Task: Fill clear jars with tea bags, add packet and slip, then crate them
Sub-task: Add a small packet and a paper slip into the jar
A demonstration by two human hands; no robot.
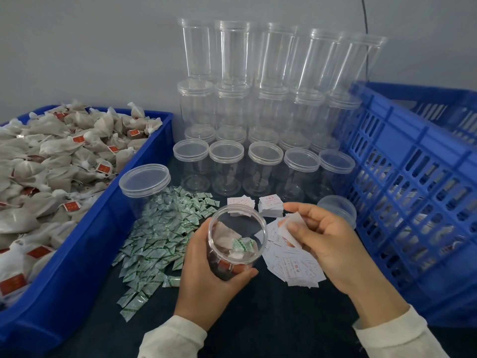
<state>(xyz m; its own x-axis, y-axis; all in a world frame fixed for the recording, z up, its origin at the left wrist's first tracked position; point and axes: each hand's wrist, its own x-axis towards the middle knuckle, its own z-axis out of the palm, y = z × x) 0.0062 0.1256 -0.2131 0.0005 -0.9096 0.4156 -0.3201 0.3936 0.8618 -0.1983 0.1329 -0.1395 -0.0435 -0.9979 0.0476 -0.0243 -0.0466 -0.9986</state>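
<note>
My left hand (pixel 206 275) grips an open clear jar (pixel 236 239), tilted toward me. Inside it lie tea bags and a green-and-white packet (pixel 241 245). Just right of the jar's mouth, my right hand (pixel 327 239) pinches a white paper slip (pixel 291 228) between thumb and fingers. The jar's lid (pixel 336 206) lies on the table behind my right hand. More slips (pixel 294 267) are spread under that hand, and two neat stacks (pixel 268 205) sit beyond it. Loose packets (pixel 160 236) are scattered left of the jar.
A blue bin (pixel 85 244) heaped with tea bags (pixel 51 166) fills the left. A blue slatted crate (pixel 413 192) stands on the right. Several capped empty jars (pixel 263 161) are stacked in rows at the back, and one more (pixel 145 187) stands by the bin.
</note>
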